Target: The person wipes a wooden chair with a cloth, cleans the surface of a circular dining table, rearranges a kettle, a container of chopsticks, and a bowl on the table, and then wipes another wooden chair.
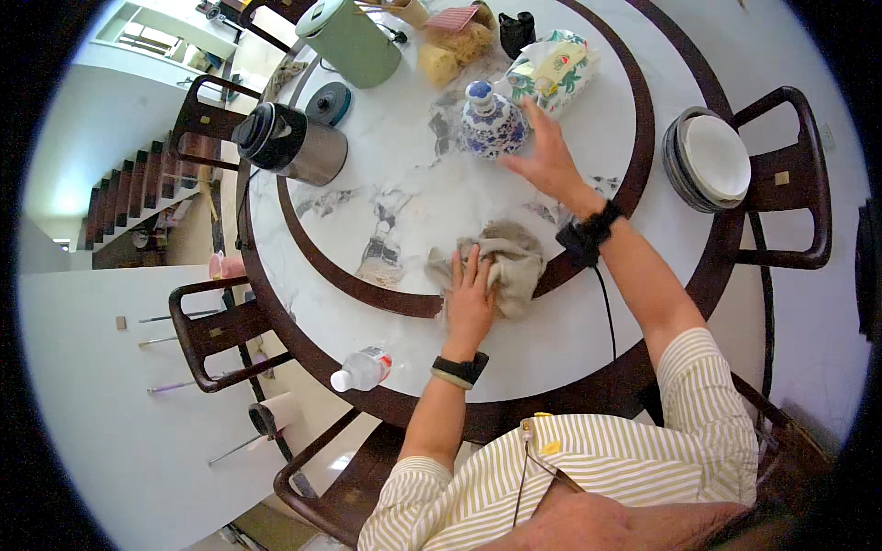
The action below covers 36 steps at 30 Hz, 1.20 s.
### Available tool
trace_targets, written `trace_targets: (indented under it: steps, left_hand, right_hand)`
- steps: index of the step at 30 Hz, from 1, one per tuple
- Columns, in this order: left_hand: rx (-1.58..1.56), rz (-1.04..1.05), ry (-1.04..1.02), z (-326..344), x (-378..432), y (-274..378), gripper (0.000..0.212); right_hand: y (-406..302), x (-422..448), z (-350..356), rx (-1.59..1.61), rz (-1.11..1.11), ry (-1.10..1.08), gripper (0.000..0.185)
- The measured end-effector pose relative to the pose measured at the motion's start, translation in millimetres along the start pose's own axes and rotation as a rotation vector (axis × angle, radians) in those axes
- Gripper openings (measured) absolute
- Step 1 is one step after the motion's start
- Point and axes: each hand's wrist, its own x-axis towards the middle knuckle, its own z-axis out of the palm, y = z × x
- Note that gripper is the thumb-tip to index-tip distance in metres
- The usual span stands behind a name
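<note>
My left hand [471, 297] presses down on a crumpled beige cloth [520, 265], its fingers laid over the bunched fabric. The cloth lies across the dark ring of a round marble-patterned table [420, 213]. Beyond it, my right hand [555, 162] is held with thumb and fingers apart at the right side of a blue-and-white porcelain bottle [493, 127]. Whether the fingertips touch the bottle I cannot tell. The bottle stands upright beside a tissue pack [555, 72] with a leaf print.
At the left are a steel-and-black kettle [296, 144], a dark round lid [328, 103] and a green canister [351, 45]. A plastic bottle [362, 368] lies by the near edge. Stacked plates [710, 158] sit at the right rim. Dark chairs [785, 175] surround the table.
</note>
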Motion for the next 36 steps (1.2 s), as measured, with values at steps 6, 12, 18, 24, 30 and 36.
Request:
trace_targets:
  steps: [6, 12, 18, 24, 30, 36]
  left_hand:
    - [-0.291, -0.040, 0.415, 5.9, 9.5, -28.6, 0.035]
    - [-1.646, -0.482, 0.527, -21.0, 39.0, -26.3, 0.039]
    - [-1.585, -0.258, 0.460, -49.8, 106.4, -28.8, 0.039]
    - [-1.081, 0.067, 0.377, -38.4, 113.2, -4.3, 0.063]
    - [-0.658, 0.072, 0.521, -43.1, 83.8, 19.4, 0.060]
    - [-0.570, -0.056, 0.242, -32.4, 26.0, 11.9, 0.044]
  right_hand:
    - [6.9, 33.2, 42.0, -0.236, 0.041, -0.009, 0.107]
    - [-2.7, 29.5, 40.8, -0.310, 0.115, -0.023, 0.111]
    - [-35.1, -8.4, 39.5, -0.224, -0.059, -0.151, 0.109]
    - [-58.7, -46.9, 25.1, -0.063, 0.056, -0.292, 0.108]
    - [-49.6, -55.3, 30.4, -0.073, 0.015, -0.213, 0.101]
    - [-45.3, -60.1, 29.2, -0.066, -0.031, -0.219, 0.102]
